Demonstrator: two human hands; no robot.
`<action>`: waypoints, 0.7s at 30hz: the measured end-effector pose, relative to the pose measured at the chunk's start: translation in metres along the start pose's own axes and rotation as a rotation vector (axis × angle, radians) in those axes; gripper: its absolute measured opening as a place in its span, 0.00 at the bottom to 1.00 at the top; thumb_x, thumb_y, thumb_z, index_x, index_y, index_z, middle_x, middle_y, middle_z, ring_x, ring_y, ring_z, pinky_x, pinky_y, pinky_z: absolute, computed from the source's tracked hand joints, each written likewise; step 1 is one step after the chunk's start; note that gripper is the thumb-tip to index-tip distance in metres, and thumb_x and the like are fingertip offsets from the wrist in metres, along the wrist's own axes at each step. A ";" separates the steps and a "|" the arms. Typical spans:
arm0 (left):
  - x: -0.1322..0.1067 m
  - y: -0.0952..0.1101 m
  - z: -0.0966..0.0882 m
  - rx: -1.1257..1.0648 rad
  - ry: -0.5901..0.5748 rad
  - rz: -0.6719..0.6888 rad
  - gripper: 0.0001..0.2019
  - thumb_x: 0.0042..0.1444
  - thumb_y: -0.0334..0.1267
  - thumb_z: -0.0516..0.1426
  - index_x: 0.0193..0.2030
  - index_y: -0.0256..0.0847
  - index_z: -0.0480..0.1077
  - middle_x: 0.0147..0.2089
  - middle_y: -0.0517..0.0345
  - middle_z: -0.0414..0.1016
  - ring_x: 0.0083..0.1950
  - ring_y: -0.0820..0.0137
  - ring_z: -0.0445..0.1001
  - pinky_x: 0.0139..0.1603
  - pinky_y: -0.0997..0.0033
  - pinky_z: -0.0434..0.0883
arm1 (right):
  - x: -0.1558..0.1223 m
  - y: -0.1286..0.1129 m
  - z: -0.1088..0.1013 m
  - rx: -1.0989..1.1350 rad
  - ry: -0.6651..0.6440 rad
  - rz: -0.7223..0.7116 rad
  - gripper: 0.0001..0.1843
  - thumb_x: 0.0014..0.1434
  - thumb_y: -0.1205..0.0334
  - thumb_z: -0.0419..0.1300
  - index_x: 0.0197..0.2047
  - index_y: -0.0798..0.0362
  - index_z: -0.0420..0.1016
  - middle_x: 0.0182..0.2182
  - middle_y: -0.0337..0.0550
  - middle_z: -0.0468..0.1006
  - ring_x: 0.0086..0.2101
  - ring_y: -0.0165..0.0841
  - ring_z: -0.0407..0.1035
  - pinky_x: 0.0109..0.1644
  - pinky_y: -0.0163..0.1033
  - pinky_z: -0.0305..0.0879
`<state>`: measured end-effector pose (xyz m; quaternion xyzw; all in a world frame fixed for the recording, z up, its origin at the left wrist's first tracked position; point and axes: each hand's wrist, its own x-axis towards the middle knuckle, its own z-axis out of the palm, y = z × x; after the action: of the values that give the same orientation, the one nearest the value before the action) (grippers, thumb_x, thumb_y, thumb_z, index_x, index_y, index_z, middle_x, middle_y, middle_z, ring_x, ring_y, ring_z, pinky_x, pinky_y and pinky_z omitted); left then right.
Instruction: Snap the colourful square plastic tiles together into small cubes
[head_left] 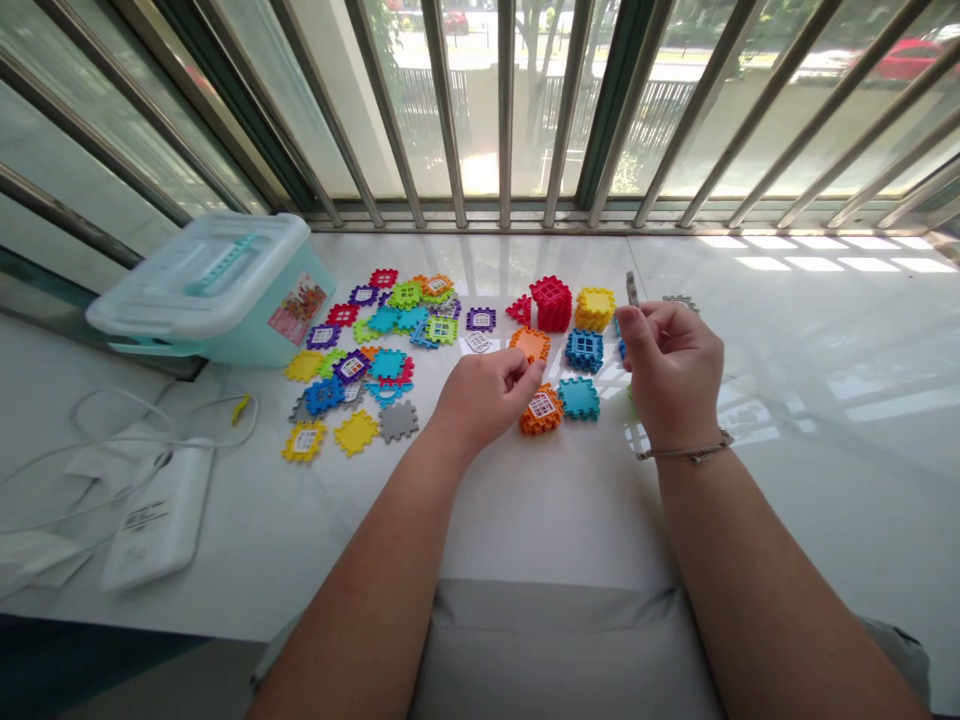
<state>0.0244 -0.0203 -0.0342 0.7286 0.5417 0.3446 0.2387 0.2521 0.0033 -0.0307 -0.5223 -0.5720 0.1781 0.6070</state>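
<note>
One grey tile (631, 289) in right hand (675, 370), left hand (486, 395) apart

We identify the worktop (555, 520) as smooth and glossy, with mirror-like reflections. At twelve o'clock we note bars (505, 120) of shiny metal. Toward ten o'clock we find a smooth plastic box (251, 335). We class the toothed tiles (580, 398) as plastic, the lap covering (555, 660) at six o'clock as matt cloth.

White cables (97, 441) lie beside a flat white device (169, 515), metal bars (506, 110) beyond.
</note>
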 end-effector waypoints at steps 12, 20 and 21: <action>0.000 0.001 -0.001 0.007 -0.039 0.010 0.22 0.71 0.49 0.59 0.27 0.44 0.62 0.24 0.63 0.64 0.27 0.70 0.60 0.33 0.64 0.54 | -0.006 -0.002 0.003 -0.014 -0.025 -0.052 0.32 0.64 0.33 0.74 0.26 0.47 0.69 0.35 0.45 0.81 0.41 0.41 0.79 0.45 0.45 0.74; -0.001 0.001 0.000 0.034 -0.070 0.003 0.22 0.72 0.49 0.58 0.27 0.44 0.63 0.25 0.63 0.66 0.28 0.70 0.61 0.33 0.64 0.55 | -0.006 -0.003 0.004 -0.010 -0.028 -0.048 0.33 0.63 0.30 0.73 0.25 0.47 0.68 0.34 0.44 0.80 0.40 0.40 0.78 0.43 0.44 0.73; -0.001 0.001 0.000 0.036 -0.078 0.002 0.22 0.72 0.49 0.58 0.27 0.44 0.63 0.25 0.63 0.66 0.28 0.70 0.60 0.33 0.63 0.55 | -0.006 -0.003 0.004 -0.008 -0.031 -0.052 0.33 0.63 0.30 0.73 0.25 0.46 0.68 0.33 0.44 0.79 0.41 0.41 0.79 0.44 0.45 0.73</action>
<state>0.0252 -0.0220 -0.0338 0.7460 0.5376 0.3065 0.2462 0.2456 -0.0010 -0.0317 -0.5068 -0.5954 0.1683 0.6002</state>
